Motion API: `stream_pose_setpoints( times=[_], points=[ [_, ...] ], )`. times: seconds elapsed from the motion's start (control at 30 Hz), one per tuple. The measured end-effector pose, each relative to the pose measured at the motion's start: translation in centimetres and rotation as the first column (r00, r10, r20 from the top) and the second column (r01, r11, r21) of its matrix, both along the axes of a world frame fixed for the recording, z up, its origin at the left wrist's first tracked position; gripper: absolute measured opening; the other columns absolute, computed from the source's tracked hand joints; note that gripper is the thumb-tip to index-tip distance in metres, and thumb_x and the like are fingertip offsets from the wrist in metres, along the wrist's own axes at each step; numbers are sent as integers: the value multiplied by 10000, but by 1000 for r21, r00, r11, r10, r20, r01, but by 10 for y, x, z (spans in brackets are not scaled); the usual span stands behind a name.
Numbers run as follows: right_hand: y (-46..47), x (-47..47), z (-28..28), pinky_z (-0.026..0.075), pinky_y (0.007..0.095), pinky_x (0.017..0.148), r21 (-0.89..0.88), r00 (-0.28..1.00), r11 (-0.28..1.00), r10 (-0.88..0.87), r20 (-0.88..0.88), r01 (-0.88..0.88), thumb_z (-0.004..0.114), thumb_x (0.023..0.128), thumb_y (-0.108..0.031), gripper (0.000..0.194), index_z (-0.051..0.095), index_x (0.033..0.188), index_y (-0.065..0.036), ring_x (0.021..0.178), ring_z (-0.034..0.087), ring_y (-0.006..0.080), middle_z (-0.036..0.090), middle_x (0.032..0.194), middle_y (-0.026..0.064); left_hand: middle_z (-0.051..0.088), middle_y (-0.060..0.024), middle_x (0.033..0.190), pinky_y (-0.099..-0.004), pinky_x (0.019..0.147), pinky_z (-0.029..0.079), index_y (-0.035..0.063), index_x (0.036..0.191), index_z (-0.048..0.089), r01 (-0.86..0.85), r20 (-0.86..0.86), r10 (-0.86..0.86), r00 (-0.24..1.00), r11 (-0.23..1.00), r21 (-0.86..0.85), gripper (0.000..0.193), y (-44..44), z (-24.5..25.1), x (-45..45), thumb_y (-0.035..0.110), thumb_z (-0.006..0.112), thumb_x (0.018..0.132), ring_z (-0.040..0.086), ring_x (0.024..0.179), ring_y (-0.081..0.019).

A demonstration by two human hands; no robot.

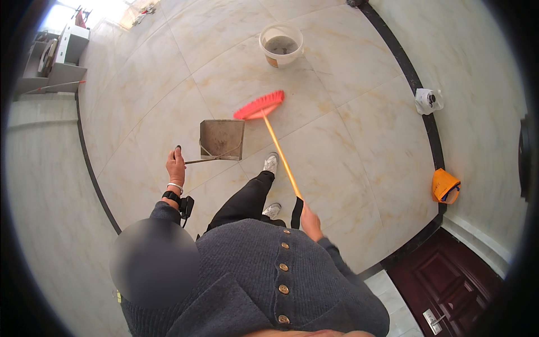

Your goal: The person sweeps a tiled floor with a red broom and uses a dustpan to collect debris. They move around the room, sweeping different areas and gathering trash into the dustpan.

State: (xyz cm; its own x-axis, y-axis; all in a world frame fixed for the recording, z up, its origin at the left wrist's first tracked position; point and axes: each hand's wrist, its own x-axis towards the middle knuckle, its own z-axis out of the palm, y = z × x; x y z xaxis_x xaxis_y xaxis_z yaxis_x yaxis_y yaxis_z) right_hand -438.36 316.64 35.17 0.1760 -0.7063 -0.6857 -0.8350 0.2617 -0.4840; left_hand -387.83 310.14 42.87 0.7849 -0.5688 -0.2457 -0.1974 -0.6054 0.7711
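Note:
My left hand [176, 165] is closed on the handle of a worn metal dustpan [221, 138], which lies with its pan towards the middle of the tiled floor. On the right, my right hand [310, 221] grips the orange stick of a broom [280, 147]. The broom's red bristles [261, 103] rest on the tiles just beyond the dustpan's upper right corner. Both my shoes, white in colour, show between the dustpan and the broom stick.
Beyond the broom stands a white plastic bucket [281, 45] with murky liquid. Along the right wall are a white plastic bag [426, 101] and an orange bag [445, 186]. A dark red door [442, 282] is at lower right, a grey shelf unit [67, 59] at upper left.

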Motion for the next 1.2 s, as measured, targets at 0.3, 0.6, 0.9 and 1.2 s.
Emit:
stream_pose_setpoints(
  times=[0.3, 0.6, 0.9, 1.2],
  points=[
    [-49, 7, 6, 461, 472, 658, -79, 974, 973, -211, 80, 217, 499, 862, -251, 467, 410, 1317, -198, 782, 588, 411, 616, 840, 228, 421, 22, 536, -244, 385, 386, 82, 704, 471, -58, 19, 57, 998, 997, 50, 364, -6, -14, 12, 388, 519, 896, 418, 454, -73],
    [-83, -88, 88, 468, 465, 635, 69, 984, 995, 78, -158, -68, 503, 871, -292, 442, 435, 1304, -235, 725, 594, 399, 612, 790, 220, 411, 26, 559, -238, 396, 380, 82, 731, 503, -170, -41, 170, 985, 985, -8, 344, 4, -29, 18, 383, 524, 897, 394, 463, -70],
    [-364, 65, -51, 456, 474, 640, -126, 838, 829, 532, -124, -545, 441, 894, -315, 365, 468, 1255, -268, 763, 587, 380, 616, 857, 186, 415, 33, 540, -209, 390, 350, 80, 821, 512, -274, 13, 275, 961, 961, -47, 328, 15, -22, 0, 390, 476, 921, 403, 451, -50],
    [-531, -84, 17, 468, 450, 696, -108, 728, 729, 636, -255, -675, 479, 866, -280, 373, 485, 1238, -256, 825, 594, 347, 626, 922, 149, 402, 23, 554, -252, 465, 349, 60, 701, 477, -282, 171, 268, 948, 958, 62, 393, -34, -29, -29, 390, 499, 913, 367, 496, -78]
  ],
)
